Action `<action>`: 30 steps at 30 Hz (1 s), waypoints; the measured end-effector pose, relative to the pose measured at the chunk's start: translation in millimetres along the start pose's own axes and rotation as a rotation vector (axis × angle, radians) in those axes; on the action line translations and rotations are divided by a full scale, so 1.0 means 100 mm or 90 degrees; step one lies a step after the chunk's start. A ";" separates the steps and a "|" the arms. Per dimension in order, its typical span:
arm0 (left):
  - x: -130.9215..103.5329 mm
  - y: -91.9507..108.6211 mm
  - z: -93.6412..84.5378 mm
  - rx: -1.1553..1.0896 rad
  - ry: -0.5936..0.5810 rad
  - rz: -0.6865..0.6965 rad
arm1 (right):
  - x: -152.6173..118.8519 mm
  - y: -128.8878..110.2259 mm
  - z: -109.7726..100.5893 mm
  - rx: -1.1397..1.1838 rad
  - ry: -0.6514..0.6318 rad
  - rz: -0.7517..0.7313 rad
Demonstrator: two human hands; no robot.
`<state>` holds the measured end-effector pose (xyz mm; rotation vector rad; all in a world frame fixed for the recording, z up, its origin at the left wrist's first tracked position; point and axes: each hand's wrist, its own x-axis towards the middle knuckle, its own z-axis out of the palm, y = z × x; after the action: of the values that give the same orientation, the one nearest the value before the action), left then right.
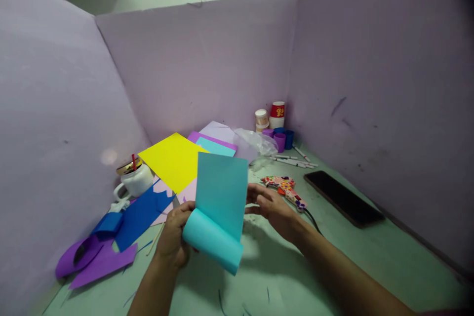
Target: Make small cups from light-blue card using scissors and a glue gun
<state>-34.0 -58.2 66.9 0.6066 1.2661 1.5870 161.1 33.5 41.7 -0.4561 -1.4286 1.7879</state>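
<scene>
A light-blue sheet of craft paper (222, 192), its near end curled into a roll, is held up above the table. My left hand (177, 234) grips it at the left edge by the roll, thumb and fingers closed on it. On the other side, my right hand (270, 207) has its fingers apart beside the sheet's right edge; whether the fingertips touch it, I cannot tell. Just beyond my right hand lies a glue gun (285, 188) with a patterned body and a black cord.
Yellow paper (174, 160), blue paper (142, 217) and curled purple paper (103, 266) lie to the left, near a white mug (137, 181). A phone (344, 198) rests on the right. Markers (296, 161), small cups (279, 142) and a plastic bag (257, 140) are at the back, between lilac walls.
</scene>
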 end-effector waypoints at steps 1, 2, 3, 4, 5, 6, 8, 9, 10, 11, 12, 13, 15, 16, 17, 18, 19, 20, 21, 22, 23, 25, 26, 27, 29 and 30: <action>0.01 0.03 -0.03 0.039 -0.010 0.005 | -0.01 -0.04 -0.06 -0.018 0.055 -0.050; 0.02 0.05 -0.05 0.080 -0.021 0.011 | -0.02 -0.11 -0.12 -0.039 0.124 -0.117; 0.03 0.08 -0.08 0.121 -0.032 0.016 | -0.04 -0.19 -0.19 -0.062 0.208 -0.196; 0.05 0.11 -0.10 0.159 -0.045 0.017 | -0.05 -0.29 -0.24 -0.094 0.277 -0.265; 0.06 0.14 -0.11 0.197 -0.063 0.013 | -0.07 -0.42 -0.28 -0.143 0.318 -0.318; 0.07 0.18 -0.11 0.234 -0.086 0.006 | -0.08 -0.56 -0.29 -0.216 0.328 -0.328; 0.09 0.26 -0.06 0.304 -0.149 -0.008 | -0.07 -0.84 -0.22 -0.415 0.232 -0.256; 0.09 0.30 -0.01 0.335 -0.183 -0.009 | -0.05 -0.96 -0.14 -0.508 0.164 -0.240; 0.09 0.34 0.05 0.362 -0.215 -0.007 | -0.01 -1.04 -0.04 -0.580 0.086 -0.234; 0.08 0.37 0.12 0.385 -0.243 -0.002 | 0.03 -1.08 0.07 -0.626 0.017 -0.212; 0.08 0.40 0.19 0.401 -0.263 0.005 | 0.09 -1.08 0.17 -0.660 -0.047 -0.163; 0.08 0.41 0.26 0.413 -0.277 0.012 | 0.14 -1.04 0.26 -0.686 -0.107 -0.091; 0.08 0.43 0.38 0.419 -0.284 0.023 | 0.24 -0.89 0.35 -0.705 -0.206 0.056; 0.09 0.43 0.43 0.414 -0.278 0.029 | 0.28 -0.79 0.35 -0.693 -0.229 0.106; 0.11 0.43 0.45 0.401 -0.267 0.035 | 0.31 -0.71 0.33 -0.656 -0.229 0.139; 0.14 0.43 0.45 0.381 -0.249 0.043 | 0.34 -0.63 0.28 -0.609 -0.230 0.166; 0.17 0.43 0.43 0.352 -0.228 0.052 | 0.35 -0.57 0.23 -0.579 -0.229 0.179; 0.21 0.44 0.39 0.317 -0.204 0.063 | 0.36 -0.52 0.16 -0.551 -0.224 0.190; 0.24 0.44 0.33 0.275 -0.181 0.073 | 0.36 -0.49 0.09 -0.532 -0.223 0.197; 0.26 0.43 0.26 0.229 -0.161 0.080 | 0.36 -0.46 0.03 -0.497 -0.210 0.213; 0.28 0.41 0.19 0.181 -0.144 0.086 | 0.35 -0.43 -0.03 -0.440 -0.184 0.238; 0.27 0.33 0.07 0.088 -0.126 0.083 | 0.32 -0.34 -0.10 -0.296 -0.110 0.293; 0.25 0.27 0.03 0.052 -0.119 0.076 | 0.29 -0.28 -0.12 -0.234 -0.074 0.311; 0.23 0.20 0.02 0.024 -0.113 0.067 | 0.27 -0.21 -0.12 -0.199 -0.051 0.317; 0.18 0.05 0.04 -0.011 -0.092 0.048 | 0.21 -0.07 -0.10 -0.176 -0.029 0.314; 0.15 -0.01 0.07 -0.022 -0.083 0.039 | 0.17 -0.01 -0.08 -0.166 -0.025 0.312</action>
<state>-33.5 -41.4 65.1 0.7205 1.1314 1.5895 156.4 52.1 43.3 -0.9800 -1.6900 1.9947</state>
